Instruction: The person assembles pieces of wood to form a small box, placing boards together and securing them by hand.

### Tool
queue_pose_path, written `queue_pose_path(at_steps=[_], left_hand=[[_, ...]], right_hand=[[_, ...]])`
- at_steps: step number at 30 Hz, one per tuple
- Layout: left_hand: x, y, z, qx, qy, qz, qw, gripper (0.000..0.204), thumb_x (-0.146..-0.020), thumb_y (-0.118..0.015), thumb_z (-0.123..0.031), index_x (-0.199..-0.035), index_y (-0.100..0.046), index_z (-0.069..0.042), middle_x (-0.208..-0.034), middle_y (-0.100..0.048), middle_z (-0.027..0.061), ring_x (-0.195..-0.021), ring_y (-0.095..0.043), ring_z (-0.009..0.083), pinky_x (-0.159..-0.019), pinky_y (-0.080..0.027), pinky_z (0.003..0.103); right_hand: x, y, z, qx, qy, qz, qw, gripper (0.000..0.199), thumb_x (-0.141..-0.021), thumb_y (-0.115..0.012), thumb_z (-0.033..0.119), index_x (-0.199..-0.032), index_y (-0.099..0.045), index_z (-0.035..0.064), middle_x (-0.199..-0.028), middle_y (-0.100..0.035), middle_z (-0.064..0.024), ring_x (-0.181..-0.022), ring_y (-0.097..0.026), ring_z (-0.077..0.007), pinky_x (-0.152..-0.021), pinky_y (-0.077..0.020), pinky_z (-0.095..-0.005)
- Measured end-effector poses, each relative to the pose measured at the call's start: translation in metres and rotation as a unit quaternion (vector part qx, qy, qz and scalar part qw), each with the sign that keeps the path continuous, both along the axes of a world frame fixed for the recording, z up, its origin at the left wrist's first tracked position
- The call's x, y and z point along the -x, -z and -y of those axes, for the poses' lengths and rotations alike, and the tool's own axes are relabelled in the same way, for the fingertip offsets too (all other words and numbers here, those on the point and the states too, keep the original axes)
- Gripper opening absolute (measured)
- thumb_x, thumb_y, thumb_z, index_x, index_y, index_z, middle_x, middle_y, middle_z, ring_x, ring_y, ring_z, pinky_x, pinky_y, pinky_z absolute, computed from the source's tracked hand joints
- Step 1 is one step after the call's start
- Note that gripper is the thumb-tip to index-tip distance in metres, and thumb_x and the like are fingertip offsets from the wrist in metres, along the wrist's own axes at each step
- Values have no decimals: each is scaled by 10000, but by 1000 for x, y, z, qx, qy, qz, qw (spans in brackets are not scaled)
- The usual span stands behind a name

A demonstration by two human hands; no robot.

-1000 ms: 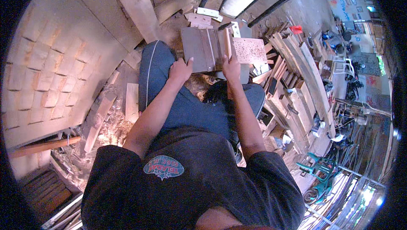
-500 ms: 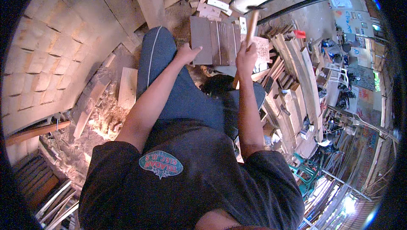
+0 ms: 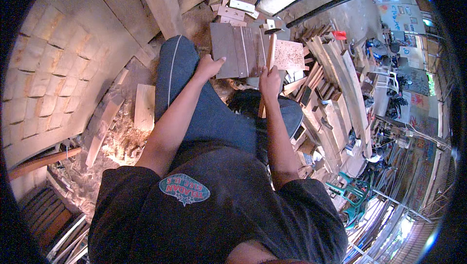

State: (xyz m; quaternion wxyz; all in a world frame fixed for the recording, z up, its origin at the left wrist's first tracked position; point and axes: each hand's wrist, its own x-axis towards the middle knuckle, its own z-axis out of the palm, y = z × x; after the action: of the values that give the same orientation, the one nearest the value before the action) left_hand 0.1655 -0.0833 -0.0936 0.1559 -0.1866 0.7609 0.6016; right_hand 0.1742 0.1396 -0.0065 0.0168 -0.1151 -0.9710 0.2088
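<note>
In front of my knees lies a brown wooden panel (image 3: 226,45) made of boards side by side, with pale lines along the seams. My left hand (image 3: 209,67) is closed on the panel's near left edge, thumb on top, its other fingers partly hidden. A hammer (image 3: 271,52) with a long pale wooden handle and a dark head is gripped in my right hand (image 3: 270,83). Its head is over the panel's far right part; I cannot tell whether it touches. The lower end of the handle shows below my fist.
Pale wood offcuts (image 3: 232,16) lie beyond the panel, and a pinkish speckled board (image 3: 290,54) is to its right. Long timber beams (image 3: 335,64) are stacked at the right. A large wooden panel (image 3: 53,69) leans at the left, above wood shavings (image 3: 121,145). A green chair (image 3: 352,188) stands lower right.
My right hand and the hammer have come down and a little left, bringing the head from beyond the panel to over its far right part. My left hand still holds the panel.
</note>
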Motion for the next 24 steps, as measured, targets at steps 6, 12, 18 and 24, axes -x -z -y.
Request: queue_pose_path(at_steps=[6, 12, 18, 24], left_hand=[[-2, -9, 3, -8, 12, 51, 999, 588, -820, -704, -440, -1054, -662, 97, -1015, -683, 284, -946, -681, 387, -839, -521, 438], [5, 25, 0, -2, 20, 10, 1000, 622, -814, -702, -465, -1046, -654, 110, -1004, -679, 297, -934, -682, 394, -823, -521, 446], [2, 21, -2, 2, 1, -11, 1000, 639, -802, -713, -476, -1061, -646, 105, -989, -678, 300, -948, -679, 398, -829, -520, 444], [4, 1, 2, -3, 38, 69, 997, 631, -815, -698, -475, -1094, -647, 88, -1035, -679, 282, -994, -670, 383, -864, -513, 435]], right_hand=[[14, 18, 1, 24, -33, -71, 997, 327, -938, -568, 295, -973, -552, -29, -824, -633, -323, -805, -617, -516, -695, -477, -574], [18, 13, 2, -40, -46, -6, 998, 326, -940, -562, 294, -999, -558, -26, -820, -636, -320, -777, -624, -504, -673, -485, -568], [13, 14, 6, 2, -14, -61, 998, 334, -952, -547, 306, -979, -536, -26, -846, -634, -315, -824, -617, -510, -694, -485, -561], [2, 26, -2, -13, -13, -4, 1000, 351, -942, -565, 311, -964, -555, -40, -872, -630, -318, -864, -606, -510, -752, -470, -561]])
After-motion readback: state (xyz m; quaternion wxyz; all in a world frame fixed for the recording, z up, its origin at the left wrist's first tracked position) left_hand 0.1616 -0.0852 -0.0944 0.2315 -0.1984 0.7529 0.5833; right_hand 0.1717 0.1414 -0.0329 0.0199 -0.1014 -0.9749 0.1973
